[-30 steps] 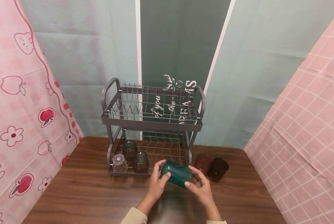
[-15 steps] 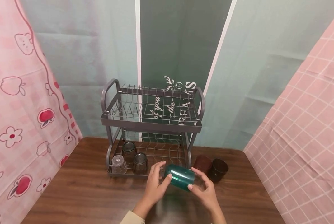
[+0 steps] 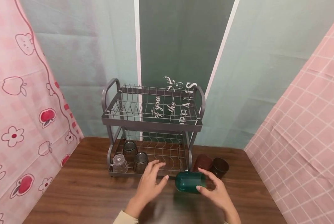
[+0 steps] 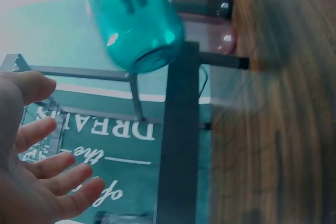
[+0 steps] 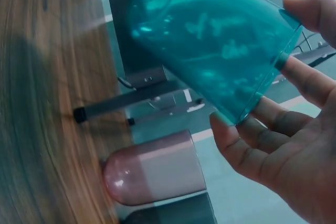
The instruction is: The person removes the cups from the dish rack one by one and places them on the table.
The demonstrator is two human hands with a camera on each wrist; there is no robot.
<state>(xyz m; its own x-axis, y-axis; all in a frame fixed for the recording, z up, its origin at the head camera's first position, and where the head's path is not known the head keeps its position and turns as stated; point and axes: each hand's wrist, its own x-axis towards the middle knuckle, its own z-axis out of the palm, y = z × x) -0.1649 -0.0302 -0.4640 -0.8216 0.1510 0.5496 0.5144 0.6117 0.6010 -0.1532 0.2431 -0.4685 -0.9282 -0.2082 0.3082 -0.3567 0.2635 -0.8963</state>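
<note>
My right hand (image 3: 220,194) pinches a teal drinking glass (image 3: 187,182) near its open rim, thumb on one side and fingertips on the other. The glass lies sideways in the air before the rack's right front corner, its rounded base pointing left. In the right wrist view the fingers (image 5: 302,80) curl over the rim of the glass (image 5: 205,40). My left hand (image 3: 150,183) hovers apart from it, fingers spread and relaxed, close to the rack's lower front edge. The left wrist view shows that palm (image 4: 21,177) holding nothing.
A two-tier grey dish rack (image 3: 152,126) stands at the table's back. Its lower shelf bears a clear glass (image 3: 119,164) and two upside-down smoky glasses (image 3: 140,163) at the left. A reddish glass (image 3: 202,163) and a dark glass (image 3: 219,168) stand on the wooden table (image 3: 245,193) to the right.
My left hand has let go of the teal glass and drawn left. The right hand has carried the glass to the right, and it now lies more level.
</note>
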